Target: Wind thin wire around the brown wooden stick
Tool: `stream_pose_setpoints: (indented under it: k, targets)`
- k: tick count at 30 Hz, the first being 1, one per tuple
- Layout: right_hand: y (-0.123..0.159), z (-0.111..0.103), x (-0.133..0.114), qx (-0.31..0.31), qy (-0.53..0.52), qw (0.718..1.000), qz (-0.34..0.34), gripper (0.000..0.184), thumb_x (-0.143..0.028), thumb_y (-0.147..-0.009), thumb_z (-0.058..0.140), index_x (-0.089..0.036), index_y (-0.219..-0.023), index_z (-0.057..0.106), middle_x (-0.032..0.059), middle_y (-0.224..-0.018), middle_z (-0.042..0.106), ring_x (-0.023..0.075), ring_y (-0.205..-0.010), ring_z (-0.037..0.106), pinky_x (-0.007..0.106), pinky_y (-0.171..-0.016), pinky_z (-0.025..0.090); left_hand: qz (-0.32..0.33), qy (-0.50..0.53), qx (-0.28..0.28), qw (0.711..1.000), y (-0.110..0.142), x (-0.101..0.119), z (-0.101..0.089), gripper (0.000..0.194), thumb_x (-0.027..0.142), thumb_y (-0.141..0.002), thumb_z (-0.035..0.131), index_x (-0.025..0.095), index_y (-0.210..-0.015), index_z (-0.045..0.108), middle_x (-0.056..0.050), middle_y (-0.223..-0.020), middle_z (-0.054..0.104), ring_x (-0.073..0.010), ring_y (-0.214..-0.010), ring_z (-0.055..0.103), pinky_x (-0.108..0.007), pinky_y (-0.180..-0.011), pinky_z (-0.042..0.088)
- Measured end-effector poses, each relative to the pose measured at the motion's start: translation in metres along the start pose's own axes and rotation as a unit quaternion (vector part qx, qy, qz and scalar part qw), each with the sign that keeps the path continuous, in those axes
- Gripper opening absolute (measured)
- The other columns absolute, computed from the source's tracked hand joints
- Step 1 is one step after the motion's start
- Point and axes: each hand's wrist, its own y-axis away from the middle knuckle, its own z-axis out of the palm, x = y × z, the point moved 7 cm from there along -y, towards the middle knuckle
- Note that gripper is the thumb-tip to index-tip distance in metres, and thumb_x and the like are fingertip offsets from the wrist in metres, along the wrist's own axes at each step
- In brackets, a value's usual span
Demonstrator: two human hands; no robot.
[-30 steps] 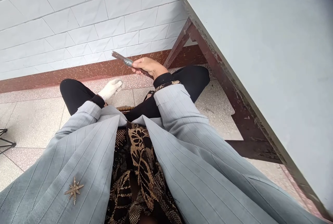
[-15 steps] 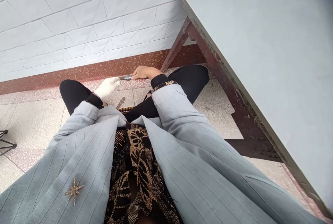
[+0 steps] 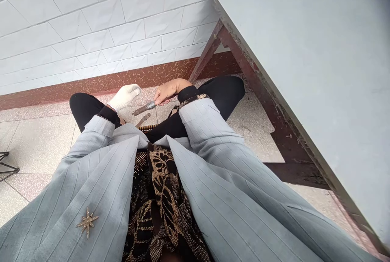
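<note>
My right hand (image 3: 167,92), bare, is closed around one end of a brown stick (image 3: 140,110) with a silvery band wrapped round it close to my fingers. The stick's rough free end points left and a little toward me. My left hand (image 3: 124,96), in a white knitted glove, is up to the left of the stick and apart from it. Its fingers are pressed together with the thumb, and whether anything is between them is hidden. Just below the held stick is a second brown knobbed piece (image 3: 143,120), between my legs.
A grey-topped table (image 3: 298,59) with dark red wooden legs (image 3: 207,50) stands close on my right. Ahead rises a white tiled wall (image 3: 100,14) with a red-brown skirting (image 3: 128,77). Thin black metal legs (image 3: 7,168) stand on the speckled floor at the left.
My left hand has let go of the stick's free end and moved slightly up and left. My right hand has tilted the stick, its free end now lower and nearer to me.
</note>
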Motion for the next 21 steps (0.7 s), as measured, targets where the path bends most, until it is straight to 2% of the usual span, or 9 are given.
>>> stream_pose_setpoints:
  k: [2,4,7,9,11,14,17,21]
  targets:
    - [0.005,0.002,-0.011,-0.003,-0.019,0.998,-0.059,0.057,-0.067,-0.074,0.087,-0.012,-0.075,0.068,-0.0006,-0.065,0.058,0.0072,-0.055,0.047,0.024,-0.054,0.033,-0.016,0.057,0.014,0.998,-0.002,-0.012,0.001,0.016,0.025,-0.093,0.053,0.016,-0.082,0.06,0.002,-0.069,0.054,-0.0112,-0.064,0.044,-0.027,-0.066,0.039]
    - [0.011,-0.001,-0.023,0.026,-0.057,0.989,-0.132,0.057,-0.066,-0.075,0.086,-0.012,-0.078,0.067,-0.0011,-0.066,0.059,0.006,-0.054,0.046,0.023,-0.053,0.033,-0.042,0.122,0.014,0.991,-0.001,-0.025,0.01,0.015,0.024,-0.093,0.056,0.017,-0.08,0.058,0.002,-0.068,0.052,-0.0094,-0.06,0.043,-0.025,-0.061,0.037]
    - [0.023,-0.017,-0.034,0.147,-0.133,0.954,-0.224,0.049,-0.059,-0.083,0.084,-0.014,-0.082,0.066,-0.0022,-0.069,0.06,0.0044,-0.051,0.042,0.022,-0.05,0.031,-0.096,0.207,-0.007,0.974,0.003,-0.039,0.035,0.021,0.033,-0.099,0.057,0.017,-0.086,0.058,0.004,-0.064,0.048,-0.0078,-0.052,0.037,-0.023,-0.051,0.029]
    - [0.028,-0.029,-0.031,0.241,-0.155,0.93,-0.232,0.04,-0.051,-0.09,0.08,-0.014,-0.084,0.065,-0.0023,-0.069,0.061,0.0042,-0.051,0.041,0.021,-0.05,0.031,-0.104,0.238,-0.023,0.965,0.006,-0.041,0.048,0.025,0.038,-0.101,0.057,0.018,-0.087,0.058,0.004,-0.063,0.046,-0.0072,-0.05,0.035,-0.022,-0.048,0.027]
    - [0.029,-0.039,-0.024,0.316,-0.146,0.918,-0.19,0.033,-0.042,-0.095,0.075,-0.014,-0.081,0.065,-0.002,-0.067,0.06,0.0047,-0.051,0.043,0.021,-0.05,0.032,-0.114,0.24,-0.031,0.964,0.008,-0.045,0.053,0.028,0.041,-0.101,0.058,0.018,-0.086,0.057,0.005,-0.06,0.043,-0.007,-0.048,0.033,-0.022,-0.046,0.026]
    - [0.026,-0.048,-0.012,0.394,-0.101,0.909,-0.089,0.031,-0.032,-0.097,0.072,-0.015,-0.073,0.063,-0.0014,-0.064,0.059,0.0058,-0.051,0.045,0.022,-0.052,0.035,-0.127,0.198,-0.034,0.971,0.008,-0.053,0.051,0.028,0.039,-0.102,0.054,0.018,-0.084,0.056,0.006,-0.059,0.041,-0.0072,-0.047,0.031,-0.023,-0.046,0.026]
    - [0.024,-0.053,-0.004,0.434,-0.044,0.9,-0.002,0.029,-0.03,-0.097,0.071,-0.014,-0.073,0.066,0.0009,-0.067,0.062,0.0077,-0.053,0.048,0.025,-0.055,0.038,-0.111,0.127,-0.059,0.984,0.008,-0.054,0.048,0.024,0.032,-0.101,0.051,0.018,-0.082,0.057,0.004,-0.061,0.044,-0.0081,-0.051,0.037,-0.023,-0.051,0.03]
    - [0.024,-0.055,0.002,0.448,0.036,0.888,0.1,0.028,-0.034,-0.099,0.068,-0.012,-0.082,0.074,0.0065,-0.076,0.068,0.012,-0.061,0.055,0.029,-0.061,0.043,-0.069,0.018,-0.085,0.994,0.009,-0.042,0.049,0.023,0.028,-0.097,0.048,0.019,-0.079,0.057,0.003,-0.063,0.048,-0.0112,-0.058,0.043,-0.026,-0.059,0.035]
